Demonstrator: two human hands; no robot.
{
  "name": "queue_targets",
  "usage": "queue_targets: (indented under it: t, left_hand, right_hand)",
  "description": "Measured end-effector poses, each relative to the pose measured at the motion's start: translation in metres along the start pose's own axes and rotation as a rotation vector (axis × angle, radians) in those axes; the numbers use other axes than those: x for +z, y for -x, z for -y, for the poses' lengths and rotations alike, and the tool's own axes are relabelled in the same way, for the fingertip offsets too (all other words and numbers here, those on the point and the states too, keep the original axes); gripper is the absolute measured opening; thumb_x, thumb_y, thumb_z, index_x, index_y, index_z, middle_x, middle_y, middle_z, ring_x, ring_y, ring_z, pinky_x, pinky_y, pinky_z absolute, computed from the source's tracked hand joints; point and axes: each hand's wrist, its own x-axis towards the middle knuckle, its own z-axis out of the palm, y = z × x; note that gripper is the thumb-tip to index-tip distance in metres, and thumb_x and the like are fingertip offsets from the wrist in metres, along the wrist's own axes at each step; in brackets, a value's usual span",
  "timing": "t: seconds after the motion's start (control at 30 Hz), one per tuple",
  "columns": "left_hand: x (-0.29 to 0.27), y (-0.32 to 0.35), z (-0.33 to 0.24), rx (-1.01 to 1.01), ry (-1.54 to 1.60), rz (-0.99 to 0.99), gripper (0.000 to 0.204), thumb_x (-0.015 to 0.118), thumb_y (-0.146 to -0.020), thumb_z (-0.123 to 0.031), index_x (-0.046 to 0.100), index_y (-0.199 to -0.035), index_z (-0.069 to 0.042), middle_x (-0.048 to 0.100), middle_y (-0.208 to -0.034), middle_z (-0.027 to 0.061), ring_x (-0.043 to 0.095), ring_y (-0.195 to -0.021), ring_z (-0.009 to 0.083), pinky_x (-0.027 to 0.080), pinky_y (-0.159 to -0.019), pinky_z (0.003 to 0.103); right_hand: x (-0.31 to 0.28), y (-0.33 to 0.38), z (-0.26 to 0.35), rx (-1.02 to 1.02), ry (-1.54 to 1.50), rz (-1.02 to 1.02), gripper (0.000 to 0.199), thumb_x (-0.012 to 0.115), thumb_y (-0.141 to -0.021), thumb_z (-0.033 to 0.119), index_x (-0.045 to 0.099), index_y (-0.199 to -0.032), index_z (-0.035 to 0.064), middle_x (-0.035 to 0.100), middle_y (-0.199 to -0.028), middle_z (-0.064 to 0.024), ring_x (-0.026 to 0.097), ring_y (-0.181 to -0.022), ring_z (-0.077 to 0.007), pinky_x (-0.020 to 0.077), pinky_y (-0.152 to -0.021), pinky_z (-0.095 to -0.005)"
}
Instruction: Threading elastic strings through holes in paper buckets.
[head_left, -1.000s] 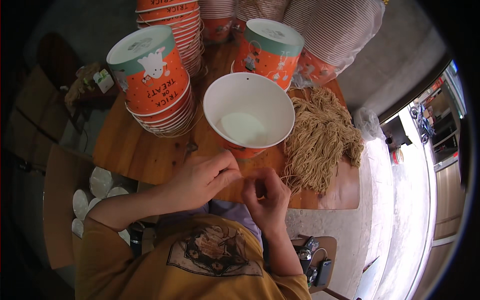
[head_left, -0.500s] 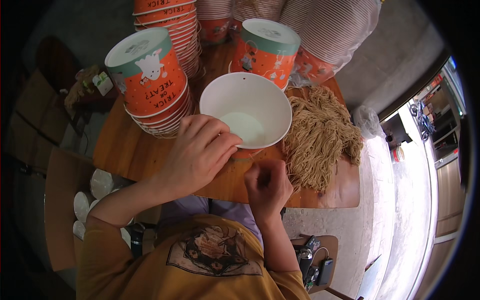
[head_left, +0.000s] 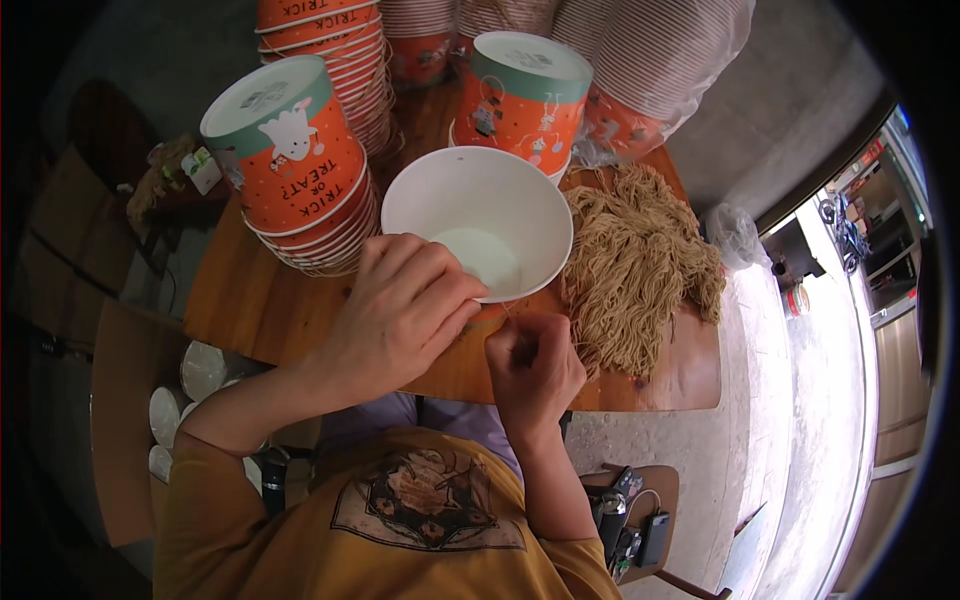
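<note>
A paper bucket (head_left: pixel 510 205), white inside, stands tilted on the wooden table with its opening toward me. My left hand (head_left: pixel 405 305) is closed on its near rim, thumb and fingers pinching the edge. Just below that rim, my right hand (head_left: pixel 535 365) is closed in a pinch. A thin tan cord (head_left: pixel 508 312) runs from its fingertips up to the bucket's rim; where the other end goes is hidden. To the right lies a loose bundle of tan cords (head_left: pixel 640 265).
Upside-down orange buckets with green bases stand in a left stack (head_left: pixel 300 150) and behind the open bucket (head_left: pixel 525 105). More nested buckets in clear plastic (head_left: pixel 655 70) line the back. A cardboard box (head_left: pixel 125 420) holds white buckets at left. A stool (head_left: pixel 650 490) with a phone stands lower right.
The bucket has turned a little, and its rim hole has shifted left. My right hand has stayed near the rim, and the thin cord now shows stretched between it and the bucket.
</note>
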Motion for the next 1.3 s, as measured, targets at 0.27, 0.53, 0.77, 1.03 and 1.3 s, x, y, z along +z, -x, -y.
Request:
queue_targets:
  t: [0.27, 0.53, 0.77, 1.03, 1.3]
  left_hand:
    - [0.000, -0.002, -0.005, 0.007, 0.011, 0.016, 0.018, 0.070, -0.079, -0.009, 0.061, -0.095, -0.009, 0.052, -0.088, 0.0027, 0.052, -0.088, 0.0216, 0.035, -0.084, 0.038]
    - [-0.004, -0.023, 0.002, -0.263, 0.395, 0.281, 0.020, 0.061, -0.088, -0.010, 0.061, -0.107, -0.006, 0.060, -0.097, 0.0115, 0.060, -0.087, 0.0324, 0.048, -0.073, 0.040]
    - [-0.002, -0.057, 0.024, -0.208, 0.476, 0.762, 0.017, 0.053, -0.092, -0.018, 0.061, -0.097, -0.003, 0.065, -0.089, 0.0147, 0.063, -0.084, 0.0342, 0.048, -0.073, 0.044]
    - [0.001, -0.050, 0.023, -0.210, 0.428, 0.634, 0.017, 0.048, -0.094, -0.015, 0.057, -0.101, -0.002, 0.064, -0.101, 0.0141, 0.061, -0.093, 0.0338, 0.047, -0.077, 0.042]
    - [-0.004, -0.059, 0.035, -0.291, 0.683, 0.830, 0.023, 0.052, -0.094, -0.018, 0.059, -0.109, -0.002, 0.065, -0.102, 0.0136, 0.063, -0.095, 0.0276, 0.048, -0.082, 0.038]
  right_hand:
    - [-0.001, 0.000, -0.002, -0.005, -0.007, -0.013, 0.021, 0.069, -0.072, 0.000, 0.052, -0.082, 0.0082, 0.052, -0.059, -0.0036, 0.055, -0.049, -0.0198, 0.0440, -0.046, -0.0313]
    - [0.001, -0.003, 0.000, 0.014, -0.030, -0.002, 0.020, 0.071, -0.075, 0.002, 0.053, -0.081, 0.0078, 0.052, -0.059, -0.0035, 0.054, -0.049, -0.0199, 0.0439, -0.047, -0.0311]
    - [-0.002, -0.005, 0.000, 0.039, -0.042, 0.023, 0.018, 0.070, -0.077, 0.002, 0.054, -0.083, 0.0072, 0.052, -0.057, -0.0027, 0.054, -0.048, -0.0177, 0.0436, -0.046, -0.0299]
    - [-0.012, -0.011, -0.006, 0.164, -0.210, 0.178, 0.015, 0.068, -0.083, 0.005, 0.056, -0.092, 0.0055, 0.058, -0.061, -0.0038, 0.058, -0.051, -0.0174, 0.0463, -0.050, -0.0290]
    - [-0.011, -0.010, -0.004, 0.130, -0.174, 0.190, 0.016, 0.069, -0.082, 0.004, 0.056, -0.093, 0.0043, 0.060, -0.066, -0.0056, 0.060, -0.055, -0.0177, 0.0479, -0.052, -0.0287]
